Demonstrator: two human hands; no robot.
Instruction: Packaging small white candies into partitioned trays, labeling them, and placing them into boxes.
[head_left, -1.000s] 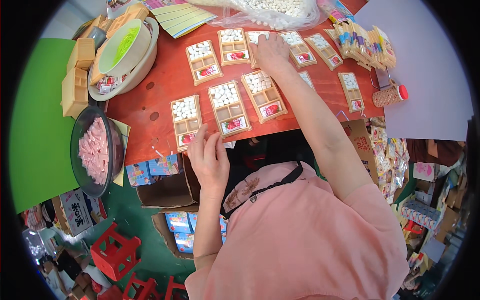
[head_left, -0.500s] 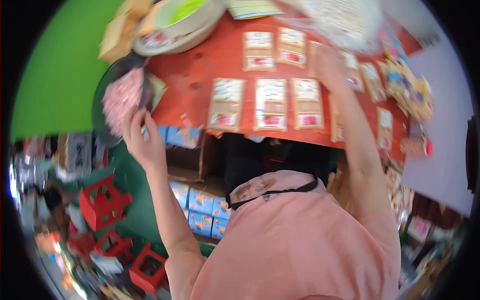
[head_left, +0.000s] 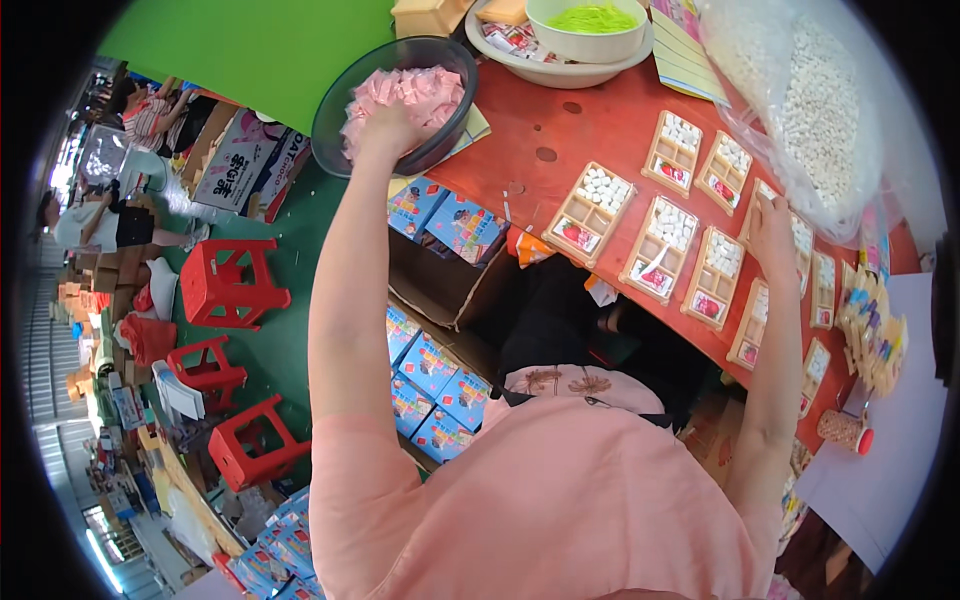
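My left hand (head_left: 392, 128) reaches into a dark round bowl (head_left: 330, 125) heaped with small pink packets (head_left: 425, 95); its fingertips are sunk among them and hidden. On the red table, several wooden compartment trays (head_left: 590, 213) hold white pellets and a packet with a red strawberry picture. Over one tray in the far row is my right hand (head_left: 772, 238), its fingers bunched at the tray's upper part. Anything between those fingers is too small to make out. A small white strip (head_left: 654, 262) lies across the packet in a front-row tray.
A clear bag of white pellets (head_left: 825, 100) lies at the back right. Behind stands a pale basin (head_left: 560, 72) holding a white bowl (head_left: 590, 45) with green strips. At right are a wooden bundle (head_left: 870, 330) and a jar (head_left: 845, 432). Red stools (head_left: 235, 285) stand left; blue boxes (head_left: 465, 225) sit below.
The view has turned, so the table appears slanted. My left hand has gone from the bowl's near side deeper into the pink packets. My right hand stays at the far-row trays.
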